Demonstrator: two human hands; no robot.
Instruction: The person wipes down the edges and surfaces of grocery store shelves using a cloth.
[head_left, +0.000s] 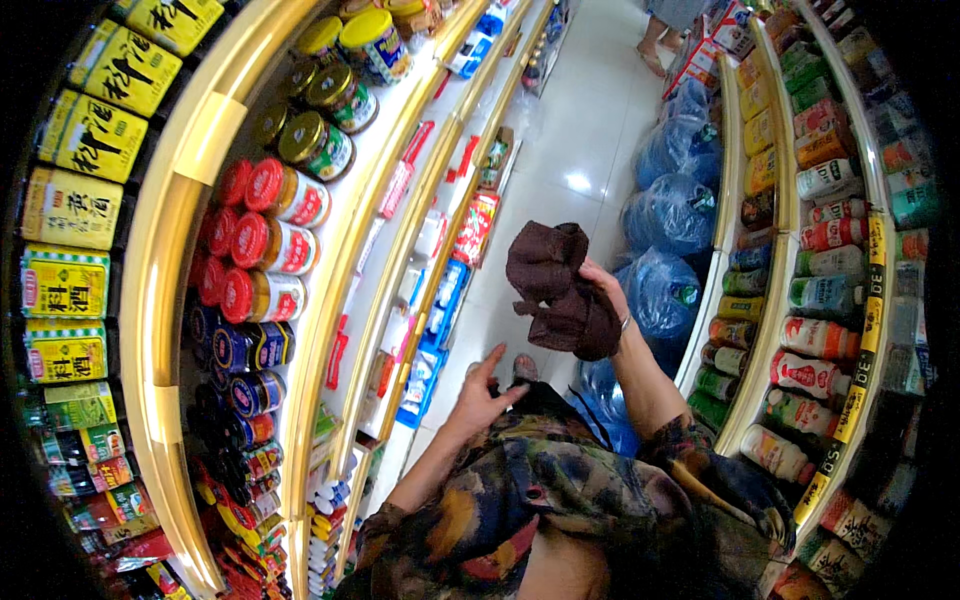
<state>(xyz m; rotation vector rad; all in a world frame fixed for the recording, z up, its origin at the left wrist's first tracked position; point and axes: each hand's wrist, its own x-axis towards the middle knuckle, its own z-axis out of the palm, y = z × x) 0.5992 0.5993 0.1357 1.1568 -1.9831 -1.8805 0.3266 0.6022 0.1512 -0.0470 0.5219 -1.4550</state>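
Note:
My right hand (607, 292) grips a bunched dark brown cloth (551, 285), which hides most of its fingers. The cloth hangs above the aisle floor and its exact kind is not plain. Lower and to the left, my left hand (484, 397) holds nothing; its index finger and thumb are spread apart. That hand is nearest to the lower left shelves, in front of my patterned shirt (570, 480). Left of my hands, jars with red lids (259, 240) stand on a shelf, close to jars with dark blue lids (251, 352).
Large blue water bottles (660, 292) in plastic wrap line the right side of the floor (570, 150). Right-hand shelves hold bottled drinks (817, 337). Jars with gold lids (319, 142) and yellow-labelled packages (94, 135) fill the left. Another person's feet (656, 49) show at the far end.

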